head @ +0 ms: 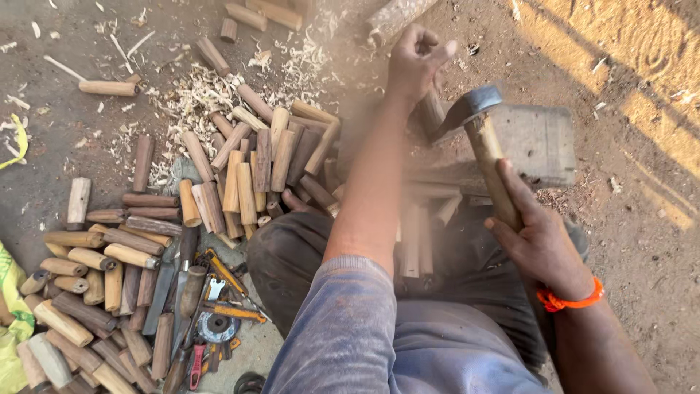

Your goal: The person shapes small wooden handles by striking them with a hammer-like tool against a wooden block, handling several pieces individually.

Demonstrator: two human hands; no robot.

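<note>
We are hewing a wooden peg [432,109], our left hand [415,62] closed around its top and standing it on the chopping block [536,146] while our right hand [536,244] is gripping the hatchet [477,128], whose next chop seemingly needs the blade clear of the fingers

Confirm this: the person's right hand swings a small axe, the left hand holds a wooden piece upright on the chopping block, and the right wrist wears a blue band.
One detail is wrong: the band on the right wrist is orange, not blue, as the head view shows. The rest stands: the right hand grips the small axe, and the left hand holds a wooden piece on the chopping block.
</note>
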